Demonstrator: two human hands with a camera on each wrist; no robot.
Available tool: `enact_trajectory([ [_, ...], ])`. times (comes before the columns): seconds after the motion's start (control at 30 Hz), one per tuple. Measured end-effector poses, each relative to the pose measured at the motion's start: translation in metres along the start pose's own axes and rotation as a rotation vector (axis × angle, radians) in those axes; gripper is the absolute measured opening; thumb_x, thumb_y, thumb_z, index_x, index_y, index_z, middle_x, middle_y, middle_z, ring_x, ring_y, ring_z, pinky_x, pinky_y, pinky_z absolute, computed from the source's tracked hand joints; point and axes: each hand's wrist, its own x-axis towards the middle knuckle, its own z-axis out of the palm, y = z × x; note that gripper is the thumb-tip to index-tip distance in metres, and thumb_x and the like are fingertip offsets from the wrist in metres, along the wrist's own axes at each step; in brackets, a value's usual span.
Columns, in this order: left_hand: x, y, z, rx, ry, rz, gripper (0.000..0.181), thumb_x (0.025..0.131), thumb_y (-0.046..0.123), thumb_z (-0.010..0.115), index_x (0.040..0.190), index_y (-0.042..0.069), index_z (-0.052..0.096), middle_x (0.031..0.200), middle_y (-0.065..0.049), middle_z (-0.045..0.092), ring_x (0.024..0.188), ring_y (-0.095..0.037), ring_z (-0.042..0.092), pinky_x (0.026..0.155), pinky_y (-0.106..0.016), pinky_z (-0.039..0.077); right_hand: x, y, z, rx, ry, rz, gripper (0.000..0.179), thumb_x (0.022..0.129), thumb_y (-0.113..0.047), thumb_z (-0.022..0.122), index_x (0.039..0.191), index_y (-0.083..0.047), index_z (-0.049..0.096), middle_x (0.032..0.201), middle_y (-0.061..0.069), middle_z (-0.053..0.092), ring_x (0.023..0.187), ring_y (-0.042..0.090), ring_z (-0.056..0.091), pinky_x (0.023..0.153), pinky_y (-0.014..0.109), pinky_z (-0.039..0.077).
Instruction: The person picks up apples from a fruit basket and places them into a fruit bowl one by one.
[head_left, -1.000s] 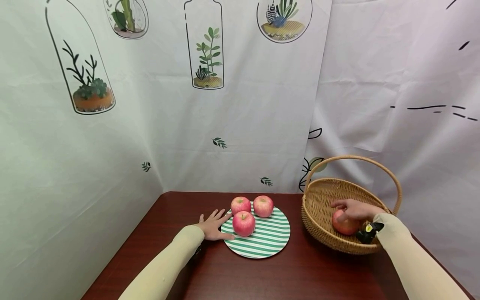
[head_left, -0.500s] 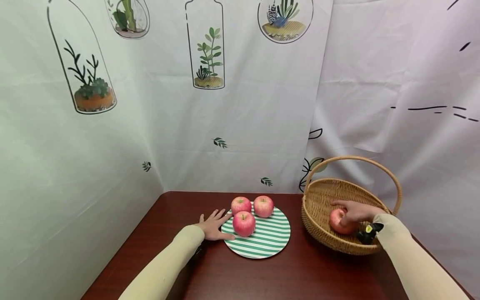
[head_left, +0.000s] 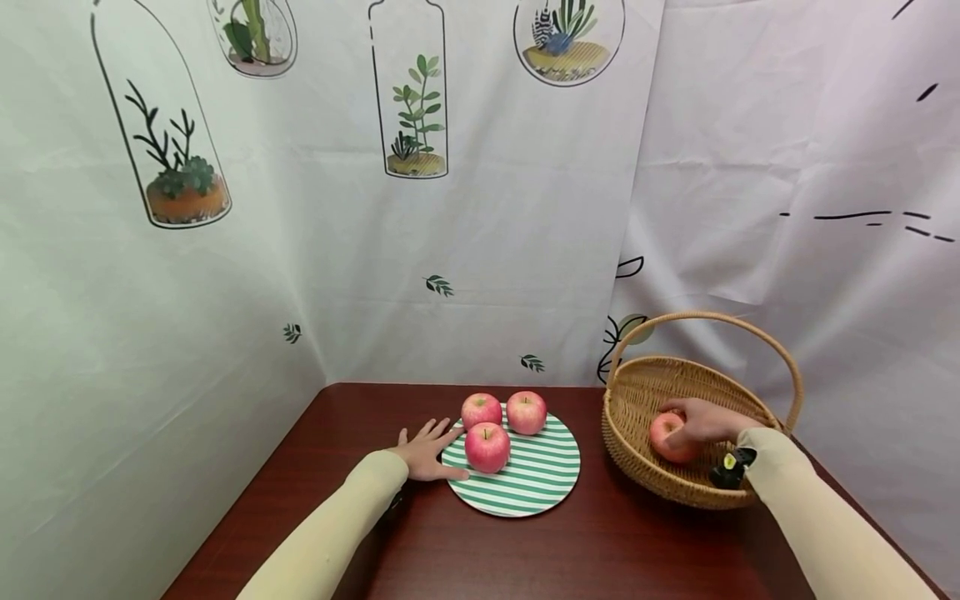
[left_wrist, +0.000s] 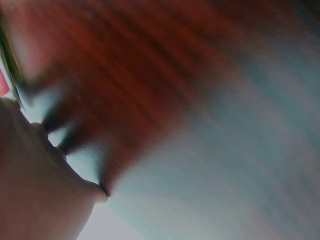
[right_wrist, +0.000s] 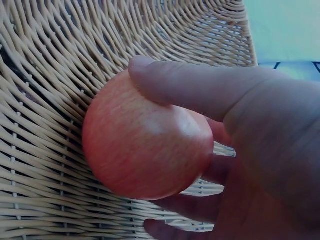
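Note:
Inside the tilted wicker basket (head_left: 624, 446), my right hand (head_left: 708, 421) holds a red apple (right_wrist: 145, 145). In the right wrist view the thumb lies over the apple and the other fingers curl around its far side. The apple is still close to the woven wall. My left hand (head_left: 427, 454) lies spread with its fingers apart at the left edge of a round green-and-white striped plate (head_left: 525, 492). On that plate sit a front apple (head_left: 487, 448), a back left apple (head_left: 481, 410) and a back right apple (head_left: 527, 413).
The dark red-brown table (head_left: 450, 550) carries plate and basket. A tall arched handle (head_left: 705, 315) rises over the basket. Behind hangs a white cloth (head_left: 480, 233) printed with plants in jars. A dark wristband (head_left: 729, 471) shows at the right wrist.
My right hand has closed around the apple in the basket. Hand and apple have shifted slightly left. The left hand and the apples on the plate stay in place.

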Motion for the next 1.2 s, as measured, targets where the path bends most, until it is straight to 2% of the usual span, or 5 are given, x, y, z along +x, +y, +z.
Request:
enact_trajectory([
  [0.1,0.0,0.0,0.0,0.008,0.005,0.0,0.103,0.079,0.083,0.057,0.161,0.03,0.025,0.169,-0.009,0.017,0.156,-0.037,0.009,0.115,-0.074,0.003,0.001,-0.001,0.002,0.039,-0.001,0.045,0.079,0.08,-0.023,0.082,0.14,0.014,0.046,0.116,0.021,0.062,0.093,0.024,0.059,0.071,0.036,0.052],
  [0.2,0.0,0.001,0.0,0.015,0.009,0.002,0.102,0.08,0.083,0.056,0.161,0.03,0.025,0.169,-0.008,0.017,0.156,-0.037,0.009,0.115,-0.074,0.003,0.001,-0.003,0.003,0.067,-0.014,0.043,0.078,0.081,-0.021,0.081,0.139,0.017,0.044,0.112,0.021,0.062,0.089,0.023,0.059,0.066,0.037,0.052],
  [0.4,-0.002,0.003,-0.001,0.022,0.011,0.001,0.101,0.08,0.082,0.057,0.161,0.03,0.025,0.169,-0.008,0.017,0.156,-0.036,0.01,0.115,-0.073,0.005,0.003,-0.004,0.003,0.009,-0.012,-0.013,0.072,0.082,-0.024,0.082,0.133,0.016,0.051,0.112,0.017,0.065,0.096,0.023,0.059,0.08,0.034,0.05],
  [0.63,-0.003,0.005,-0.001,0.036,0.015,-0.007,0.098,0.082,0.078,0.059,0.161,0.032,0.025,0.169,-0.006,0.018,0.156,-0.034,0.012,0.115,-0.073,0.008,0.005,-0.002,0.003,-0.009,-0.025,-0.017,0.065,0.081,-0.028,0.085,0.128,0.01,0.058,0.106,0.01,0.066,0.092,0.018,0.06,0.077,0.032,0.05],
  [1.2,-0.002,0.005,0.001,0.043,0.018,-0.007,0.097,0.082,0.079,0.058,0.161,0.032,0.026,0.169,-0.007,0.019,0.156,-0.035,0.012,0.115,-0.074,0.008,0.007,-0.008,0.011,-0.014,-0.022,-0.04,0.075,0.084,-0.032,0.083,0.138,0.011,0.053,0.111,0.01,0.067,0.094,0.017,0.06,0.079,0.034,0.05],
])
